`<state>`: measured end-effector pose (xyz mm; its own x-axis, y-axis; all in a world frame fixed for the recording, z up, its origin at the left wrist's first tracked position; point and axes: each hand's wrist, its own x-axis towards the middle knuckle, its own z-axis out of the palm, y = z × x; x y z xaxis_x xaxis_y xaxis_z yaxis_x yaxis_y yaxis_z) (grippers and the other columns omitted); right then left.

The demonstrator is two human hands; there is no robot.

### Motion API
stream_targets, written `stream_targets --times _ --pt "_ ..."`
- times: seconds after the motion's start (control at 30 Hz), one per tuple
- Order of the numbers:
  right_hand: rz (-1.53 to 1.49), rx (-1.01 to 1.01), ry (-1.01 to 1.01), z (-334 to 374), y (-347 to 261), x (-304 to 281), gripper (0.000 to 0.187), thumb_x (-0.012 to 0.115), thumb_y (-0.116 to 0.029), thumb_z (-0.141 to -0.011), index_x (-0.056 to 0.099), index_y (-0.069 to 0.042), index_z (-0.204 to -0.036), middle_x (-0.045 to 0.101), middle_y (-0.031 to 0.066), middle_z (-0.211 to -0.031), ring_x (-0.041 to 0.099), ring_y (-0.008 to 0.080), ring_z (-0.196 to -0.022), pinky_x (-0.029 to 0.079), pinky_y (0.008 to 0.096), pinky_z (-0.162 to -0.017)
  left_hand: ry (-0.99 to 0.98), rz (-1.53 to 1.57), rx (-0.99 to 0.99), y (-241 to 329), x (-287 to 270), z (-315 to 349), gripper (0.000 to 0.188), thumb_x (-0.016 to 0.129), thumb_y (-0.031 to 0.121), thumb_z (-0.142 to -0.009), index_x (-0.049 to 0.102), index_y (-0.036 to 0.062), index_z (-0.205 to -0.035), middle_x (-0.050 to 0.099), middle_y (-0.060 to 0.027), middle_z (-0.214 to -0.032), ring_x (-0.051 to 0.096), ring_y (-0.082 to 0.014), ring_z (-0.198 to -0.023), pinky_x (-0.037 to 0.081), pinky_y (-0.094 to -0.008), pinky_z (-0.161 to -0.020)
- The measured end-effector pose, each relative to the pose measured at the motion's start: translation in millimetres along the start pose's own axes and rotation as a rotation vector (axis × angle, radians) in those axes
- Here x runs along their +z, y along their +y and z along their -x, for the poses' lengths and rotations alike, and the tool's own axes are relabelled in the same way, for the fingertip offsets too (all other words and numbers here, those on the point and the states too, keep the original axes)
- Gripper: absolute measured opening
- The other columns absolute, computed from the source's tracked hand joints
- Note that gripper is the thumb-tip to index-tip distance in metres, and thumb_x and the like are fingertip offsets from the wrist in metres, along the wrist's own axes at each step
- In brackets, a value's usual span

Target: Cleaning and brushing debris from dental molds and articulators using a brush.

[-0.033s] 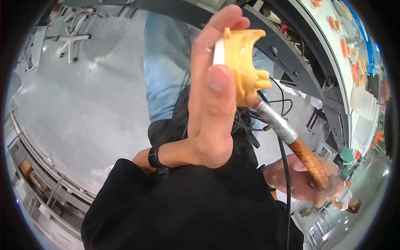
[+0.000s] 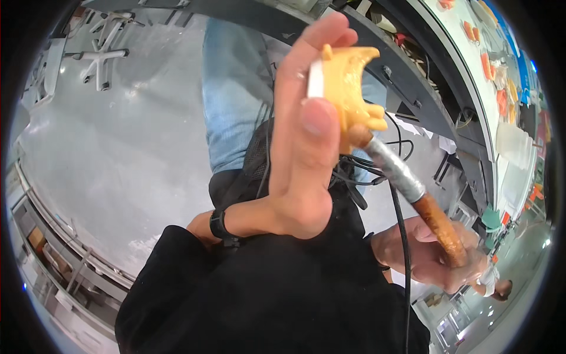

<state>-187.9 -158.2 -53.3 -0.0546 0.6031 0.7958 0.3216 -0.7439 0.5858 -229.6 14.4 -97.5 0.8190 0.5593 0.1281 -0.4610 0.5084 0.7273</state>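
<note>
My left hand (image 2: 302,141) is raised in front of my body, thumb and fingers closed around a yellow dental cast (image 2: 349,76). The cast is curved, with a white layer along the side toward my palm and a few tooth-like stubs sticking out. My right hand (image 2: 433,253), lower and to the right, grips the brown handle of a brush (image 2: 437,221). A shiny silver ferrule leads up to the brush's brown tip, which meets the lower end of the cast beside my thumb. The cast hides part of my left fingers.
A dark cable (image 2: 404,253) hangs past my right hand. To the right runs a white workbench (image 2: 466,47) bearing orange and pink pieces and a clear container (image 2: 514,144). A wheeled chair base (image 2: 103,56) stands far left. Another person (image 2: 492,286) is at the far right.
My left hand and the cast have shifted slightly down and to the right. The brush has moved a little with its tip still at the cast; my right hand has barely moved.
</note>
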Motion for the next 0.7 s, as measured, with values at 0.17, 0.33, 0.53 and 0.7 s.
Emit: stream_targets --times 0.17,0.33,0.53,0.7 --pt "-1.439 1.27 0.18 -12 -26 -22 0.033 0.048 -0.042 -0.091 0.04 -0.01 -0.088 0.045 0.0062 -0.066 0.045 0.0164 -0.049 0.048 0.0271 -0.048 0.034 0.061 -0.066 1 17 -2 0.07 0.037 0.05 -0.091 0.023 -0.0006 -0.137 0.038 -0.0128 -0.131 0.045 -0.0146 -0.104 0.042 -0.0279 -0.087" --pt "-1.636 1.046 0.032 16 -9 -18 0.025 0.045 -0.033 -0.093 0.041 -0.01 -0.083 0.048 0.0093 -0.068 0.05 0.0162 -0.049 0.043 0.0225 -0.037 0.054 0.041 -0.037 9 3 -2 0.067 0.034 0.047 -0.094 0.022 -0.0016 -0.137 0.036 -0.0138 -0.132 0.045 -0.0156 -0.105 0.043 -0.0292 -0.087" --pt "-1.842 0.885 -0.114 14 1 -23 0.019 0.043 -0.026 -0.093 0.041 -0.008 -0.089 0.044 0.0096 -0.069 0.046 0.016 -0.054 0.039 0.0239 -0.046 0.001 0.045 -0.006 6 0 -1 0.068 0.034 0.048 -0.093 0.02 -0.0018 -0.138 0.036 -0.0141 -0.132 0.046 -0.0162 -0.105 0.044 -0.0303 -0.087" --pt "-1.95 0.817 -0.186 17 9 -26 0.014 0.041 -0.02 -0.093 0.04 -0.006 -0.094 0.041 0.0098 -0.071 0.042 0.0159 -0.058 0.035 0.0251 -0.053 0.019 0.017 -0.035 3 8 -1 0.071 0.038 0.051 -0.091 0.022 -0.0007 -0.138 0.036 -0.0133 -0.132 0.045 -0.0155 -0.105 0.043 -0.0296 -0.088"
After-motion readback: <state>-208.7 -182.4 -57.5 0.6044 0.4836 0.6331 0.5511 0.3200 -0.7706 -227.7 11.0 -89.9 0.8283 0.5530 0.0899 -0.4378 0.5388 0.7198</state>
